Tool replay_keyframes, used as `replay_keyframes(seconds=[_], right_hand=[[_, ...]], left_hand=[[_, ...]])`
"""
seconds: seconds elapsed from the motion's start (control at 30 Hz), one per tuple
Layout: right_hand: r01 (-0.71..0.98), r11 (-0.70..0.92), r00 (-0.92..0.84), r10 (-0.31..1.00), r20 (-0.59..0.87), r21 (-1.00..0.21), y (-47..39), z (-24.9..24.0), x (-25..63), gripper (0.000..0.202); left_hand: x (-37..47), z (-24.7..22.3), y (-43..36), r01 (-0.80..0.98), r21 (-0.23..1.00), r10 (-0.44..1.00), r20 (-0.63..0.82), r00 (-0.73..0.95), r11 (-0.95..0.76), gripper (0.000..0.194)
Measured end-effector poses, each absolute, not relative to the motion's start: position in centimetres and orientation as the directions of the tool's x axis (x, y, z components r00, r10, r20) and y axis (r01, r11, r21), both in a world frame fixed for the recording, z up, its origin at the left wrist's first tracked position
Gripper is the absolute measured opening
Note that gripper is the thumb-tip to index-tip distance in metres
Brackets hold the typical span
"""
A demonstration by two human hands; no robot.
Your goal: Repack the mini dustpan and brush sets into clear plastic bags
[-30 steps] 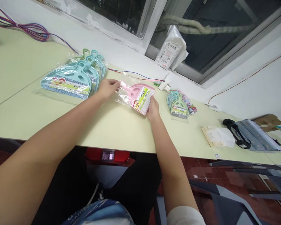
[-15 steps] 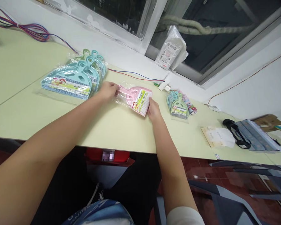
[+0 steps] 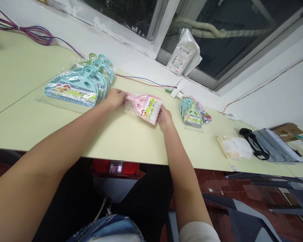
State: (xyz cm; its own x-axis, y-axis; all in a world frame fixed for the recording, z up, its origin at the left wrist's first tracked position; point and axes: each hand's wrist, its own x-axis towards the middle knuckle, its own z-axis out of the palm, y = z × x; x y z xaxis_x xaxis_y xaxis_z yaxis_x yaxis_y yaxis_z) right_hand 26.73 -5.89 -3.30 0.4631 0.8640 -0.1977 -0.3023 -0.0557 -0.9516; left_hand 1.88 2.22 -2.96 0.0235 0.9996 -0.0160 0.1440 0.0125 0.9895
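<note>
Between my hands is a pink dustpan and brush set (image 3: 146, 108) in a clear plastic bag, with a yellow-green label and white bristles to the right. My left hand (image 3: 116, 97) is closed on the handle end of the pack. My right hand (image 3: 165, 117) grips the bristle end at its lower right edge, the fingertips partly hidden behind it. Left of the pack lie several larger bagged blue and green dustpan sets (image 3: 78, 84), overlapping. To the right is a pile of smaller bagged sets (image 3: 193, 115), a green one in front.
A bundle of red and blue wire (image 3: 37, 34) runs along the wall to a white plug (image 3: 176, 92). A plastic-wrapped packet (image 3: 183, 53) leans at the window. Farther right are a paper bag (image 3: 236, 147), a black strap (image 3: 255, 144) and grey-blue boxes (image 3: 275, 145).
The pink dustpan set has shifted slightly left and turned a little, its label and bristles now facing up more clearly. Both hands stay on it.
</note>
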Motion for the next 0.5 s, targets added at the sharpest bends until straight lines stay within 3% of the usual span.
replay_keyframes(seconds=[0.27,0.5], right_hand=[[-0.334,-0.059,0.434,0.876,-0.209,-0.941,-6.09,-3.07,26.57,0.023],[-0.325,-0.057,0.457,0.864,-0.210,-0.944,-6.08,-3.19,26.43,0.016]], left_hand=[[2.11,-2.50,2.04,-0.030,0.997,0.994,-0.069,0.088,0.072,0.006],[1.97,-2.59,1.87,0.069,0.997,0.997,-0.020,0.073,0.015,0.013]])
